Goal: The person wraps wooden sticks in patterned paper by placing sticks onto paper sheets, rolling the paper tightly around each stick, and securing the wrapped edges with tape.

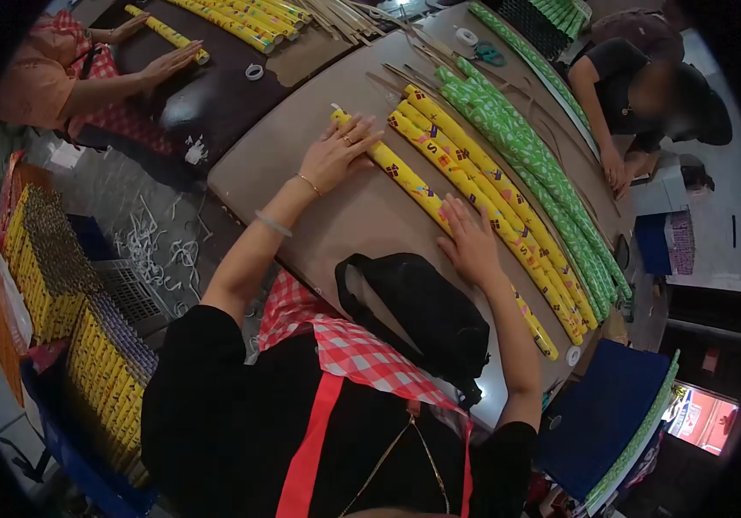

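A long yellow roll of patterned wrapping paper (407,178) lies slantwise on the table under both my hands. My left hand (340,151) rests flat near its far end, fingers stretched out and pressing on the paper. Lower down the same roll, my right hand (471,240) lies with its fingers extended; the roll's near part runs on beneath my right forearm. Just right of it are further yellow rolls (496,216), then several green patterned rolls (535,173) side by side. A black cap (422,311) covers part of the view below my hands.
Tape rolls (466,36) and teal-handled scissors (491,54) lie on the brown table (301,237). One co-worker's hands (172,65) touch a yellow roll at upper left; another person (638,95) leans in at right. Bins of upright rolls (103,363) stand at lower left.
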### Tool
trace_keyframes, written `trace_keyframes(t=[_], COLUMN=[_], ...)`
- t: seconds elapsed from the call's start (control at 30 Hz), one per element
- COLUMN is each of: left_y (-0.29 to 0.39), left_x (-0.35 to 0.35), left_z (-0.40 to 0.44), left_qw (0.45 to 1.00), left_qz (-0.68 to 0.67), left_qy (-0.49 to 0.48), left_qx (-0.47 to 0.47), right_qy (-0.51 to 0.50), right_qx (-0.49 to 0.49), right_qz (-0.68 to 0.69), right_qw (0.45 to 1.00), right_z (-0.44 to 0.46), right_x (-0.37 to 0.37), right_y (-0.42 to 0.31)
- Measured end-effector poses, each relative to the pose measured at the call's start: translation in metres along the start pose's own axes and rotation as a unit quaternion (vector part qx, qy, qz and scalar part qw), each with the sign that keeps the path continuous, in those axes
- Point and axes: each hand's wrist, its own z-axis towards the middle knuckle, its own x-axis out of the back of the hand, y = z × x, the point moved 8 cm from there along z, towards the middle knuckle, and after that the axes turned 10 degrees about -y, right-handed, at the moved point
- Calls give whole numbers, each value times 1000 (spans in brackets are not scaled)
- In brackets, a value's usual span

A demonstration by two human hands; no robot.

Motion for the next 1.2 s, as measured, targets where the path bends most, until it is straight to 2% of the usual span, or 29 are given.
trace_keyframes(t=[0.2,0.3,0.43,0.6,0.8,0.87,0.9,0.97,1.03,1.1,1.2], left_y=[-7,-7,-8,-9,-4,1,14,31,40,36,33], left_x=[-17,-16,-16,-17,-15,-13,-14,-5,-9,-15,-19], left_z=[0,-1,0,0,0,3,6,8,13,15,16], left_qw=[999,999,999,998,997,995,995,975,971,961,963], left_qz=[-49,-32,-41,-53,-63,-20,-19,-107,-117,-118,-133], left_qy=[-7,3,-8,-7,-16,17,17,104,98,43,-6], left_qx=[19,26,27,30,39,101,99,163,183,246,232], right_qy=[91,130,122,152,151,152,150,147,139,120,108], right_qx=[32,51,37,65,68,54,42,46,48,35,28], right_qz=[54,33,79,108,98,133,169,152,136,147,184], right_qw=[994,990,989,980,981,978,973,976,980,981,977], right_z=[39,52,56,55,52,52,53,53,52,52,54], right_x=[33,22,19,24,15,14,13,9,8,6,-1], right_y=[-23,-28,-22,-24,-19,-17,-13,-12,-14,-13,-8])
